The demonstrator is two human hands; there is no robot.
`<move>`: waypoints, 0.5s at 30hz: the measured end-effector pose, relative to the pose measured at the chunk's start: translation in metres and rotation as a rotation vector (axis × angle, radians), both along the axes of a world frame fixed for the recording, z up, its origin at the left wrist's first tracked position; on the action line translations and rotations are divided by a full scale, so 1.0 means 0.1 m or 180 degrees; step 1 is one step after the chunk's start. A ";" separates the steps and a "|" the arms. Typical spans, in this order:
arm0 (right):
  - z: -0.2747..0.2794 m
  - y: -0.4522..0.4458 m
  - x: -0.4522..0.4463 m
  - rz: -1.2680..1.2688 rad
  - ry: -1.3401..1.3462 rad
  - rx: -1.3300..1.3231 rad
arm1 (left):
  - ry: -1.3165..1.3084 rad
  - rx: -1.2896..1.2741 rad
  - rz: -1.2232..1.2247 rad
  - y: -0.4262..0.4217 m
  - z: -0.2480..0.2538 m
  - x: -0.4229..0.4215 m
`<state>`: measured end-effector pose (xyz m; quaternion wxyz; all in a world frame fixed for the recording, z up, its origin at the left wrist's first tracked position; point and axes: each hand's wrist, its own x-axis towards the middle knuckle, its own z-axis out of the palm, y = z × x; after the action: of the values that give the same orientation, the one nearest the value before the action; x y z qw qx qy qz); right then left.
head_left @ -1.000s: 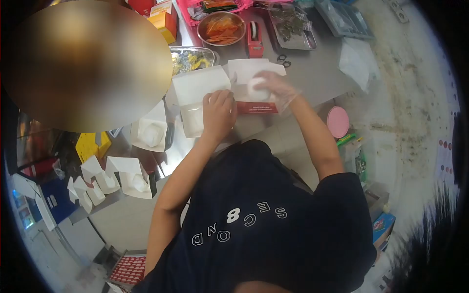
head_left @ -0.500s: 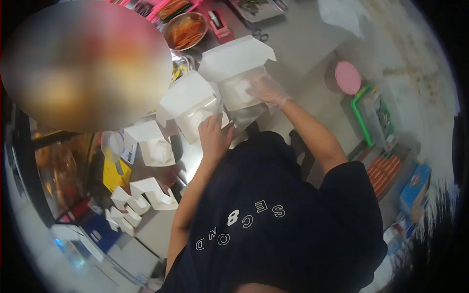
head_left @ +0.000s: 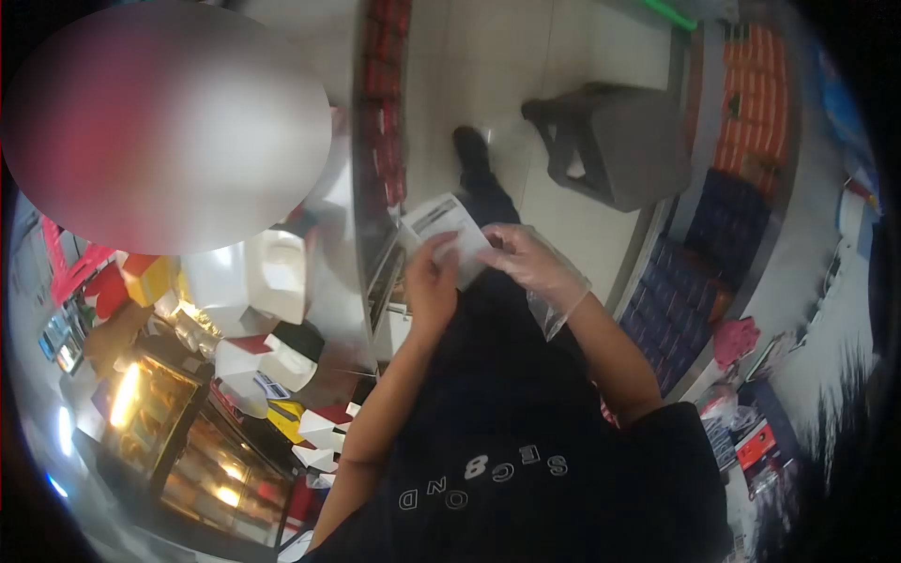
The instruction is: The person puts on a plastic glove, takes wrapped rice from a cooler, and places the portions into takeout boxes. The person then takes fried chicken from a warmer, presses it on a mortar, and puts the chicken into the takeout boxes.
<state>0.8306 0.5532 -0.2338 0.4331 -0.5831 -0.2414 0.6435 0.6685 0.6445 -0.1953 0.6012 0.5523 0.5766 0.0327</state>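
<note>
A white printed paper slip (head_left: pixel 439 218) is held in front of my body, with dark print along its upper part. My left hand (head_left: pixel 435 286) has its bent fingers pressed on the slip's lower left side. On the slip's right edge, the fingers of my right hand (head_left: pixel 533 266) pinch it; this hand wears a loose clear plastic glove. To the left, an open white takeaway box (head_left: pixel 291 302) with a white lump inside stands on the counter (head_left: pixel 333 324).
A dark grey stool (head_left: pixel 624 145) stands on the tiled floor (head_left: pixel 488 56). Stacked dark blue boxes (head_left: pixel 671 296) and orange-red packs (head_left: pixel 754 98) line the right. A lit glass display case (head_left: pixel 211 479) stands lower left, near smaller white boxes (head_left: pixel 321 432). A blurred oval covers the upper left.
The view has swung from the worktop to the counter edge and floor. My hands have left the white boxes and now hold the paper slip.
</note>
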 end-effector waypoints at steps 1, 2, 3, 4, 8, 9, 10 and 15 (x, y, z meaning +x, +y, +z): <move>-0.18 -0.11 0.00 -0.0025 -0.0026 -0.0105 | 0.0065 -0.0053 -0.0044 -0.12 -0.23 0.02; -0.34 -0.20 -0.03 0.0070 -0.0194 -0.0254 | -0.0010 0.0105 -0.0167 -0.27 -0.47 -0.02; -0.52 -0.33 -0.13 0.0048 -0.0056 -0.0335 | -0.0042 0.0232 -0.0298 -0.42 -0.61 -0.07; -0.74 -0.40 -0.20 -0.0105 -0.0115 -0.0560 | -0.0030 -0.0075 0.0043 -0.52 -0.78 -0.10; -1.63 -0.66 -0.39 -0.0730 -0.0501 -0.1155 | 0.0081 0.0706 0.0889 -0.58 -1.80 -0.65; -1.81 -0.69 -0.44 -0.0979 -0.0711 -0.1528 | 0.0426 0.0397 0.1429 -0.48 -2.03 -0.94; -2.05 -0.72 -0.42 -0.0632 -0.0655 -0.1841 | 0.0511 0.0424 0.1468 -0.36 -2.11 -1.15; -3.27 -0.88 -0.53 -0.0636 -0.0757 -0.1170 | -0.0226 0.0252 0.4465 0.21 -2.49 -1.63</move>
<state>0.7780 0.4656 -0.5609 0.3497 -0.7448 -0.1107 0.5574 0.5054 0.6660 -0.4447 0.4361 0.0703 0.7752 0.4516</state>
